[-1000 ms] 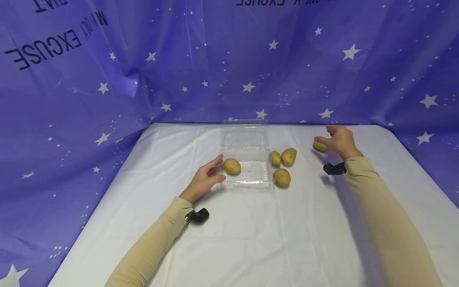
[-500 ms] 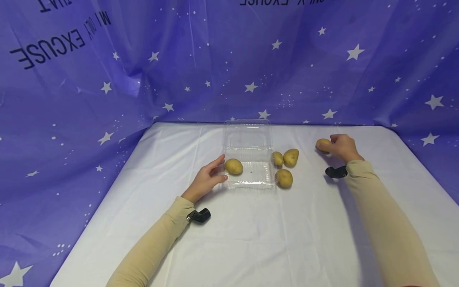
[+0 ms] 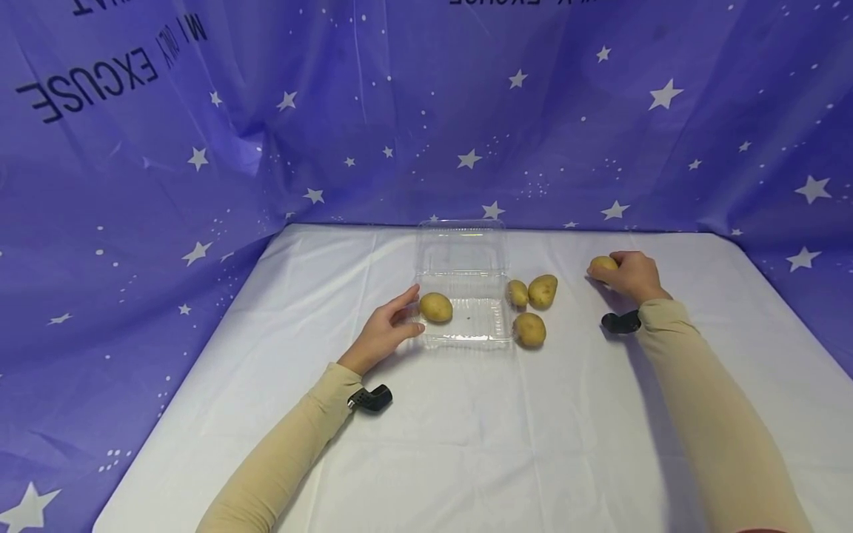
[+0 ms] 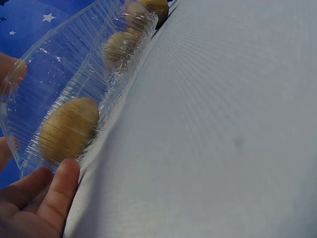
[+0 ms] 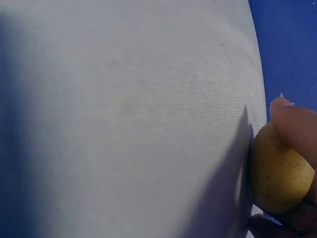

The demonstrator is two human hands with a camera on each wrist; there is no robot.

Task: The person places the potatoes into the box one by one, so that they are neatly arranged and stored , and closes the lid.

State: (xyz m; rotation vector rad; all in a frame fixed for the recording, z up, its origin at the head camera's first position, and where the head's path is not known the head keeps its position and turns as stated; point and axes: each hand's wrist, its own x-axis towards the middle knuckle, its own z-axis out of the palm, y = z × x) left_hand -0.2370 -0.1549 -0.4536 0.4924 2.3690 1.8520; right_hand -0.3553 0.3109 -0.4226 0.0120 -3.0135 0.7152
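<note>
In the head view my right hand [image 3: 634, 277] holds a potato [image 3: 604, 264] between thumb and fingers, at the far right of the table. The right wrist view shows that potato [image 5: 280, 171] close over the cloth. My left hand [image 3: 383, 332] touches the left end of a clear plastic clamshell container [image 3: 476, 342], fingers spread and fairly straight. The container's lid [image 3: 461, 248] is raised at the back. Inside, next to that hand, lies one potato [image 3: 436, 308], also seen through the ribbed wall in the left wrist view.
Just right of the container lie a small potato [image 3: 517, 293], a larger potato [image 3: 543, 291] and a round potato [image 3: 530, 330]. White cloth [image 3: 466, 444] covers the table. A purple curtain with stars [image 3: 426, 111] hangs along the back and sides.
My right hand has come down around the far-right potato and now grips it. The left hand stays at the container's left end. The head view has shifted slightly.
</note>
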